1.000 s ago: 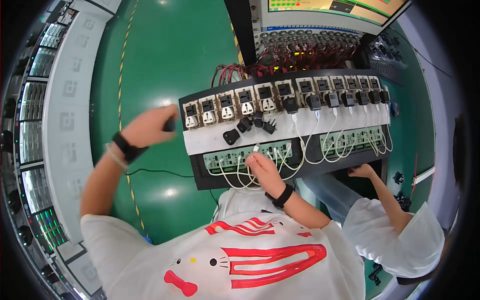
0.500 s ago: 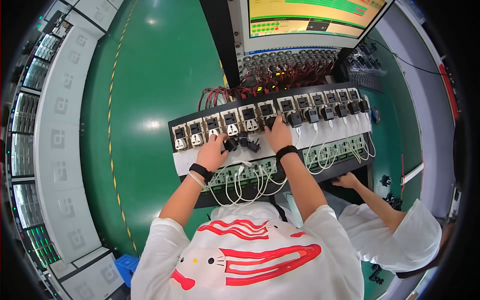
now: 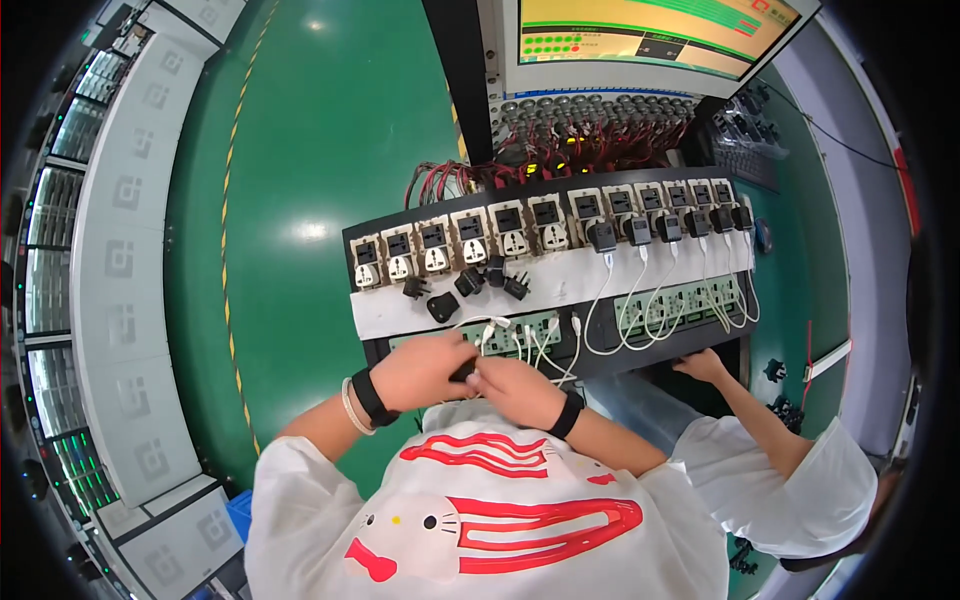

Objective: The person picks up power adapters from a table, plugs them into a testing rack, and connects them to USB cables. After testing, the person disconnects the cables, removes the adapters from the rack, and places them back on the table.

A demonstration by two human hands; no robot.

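We are holding our left hand (image 3: 428,368) and right hand (image 3: 525,392) together over the near edge of a black bench (image 3: 655,346), fingers curled and gripping a small black object (image 3: 464,371), too hidden to tell its kind. Just beyond, white cables (image 3: 662,275) are trailing over green circuit boards (image 3: 690,300). Behind, five loose black plugs (image 3: 442,307) are lying on a white strip (image 3: 385,315); a row of sockets (image 3: 472,236) is running across, six chargers (image 3: 601,236) filling its right half. At right, a co-worker's hand (image 3: 700,364) is resting by the bench. At lower left, a blue bin (image 3: 238,515) is partly showing, its contents hidden. Farther off, green floor (image 3: 320,140) is stretching away, and red wires (image 3: 440,186) are bunching below a lit monitor (image 3: 640,45).
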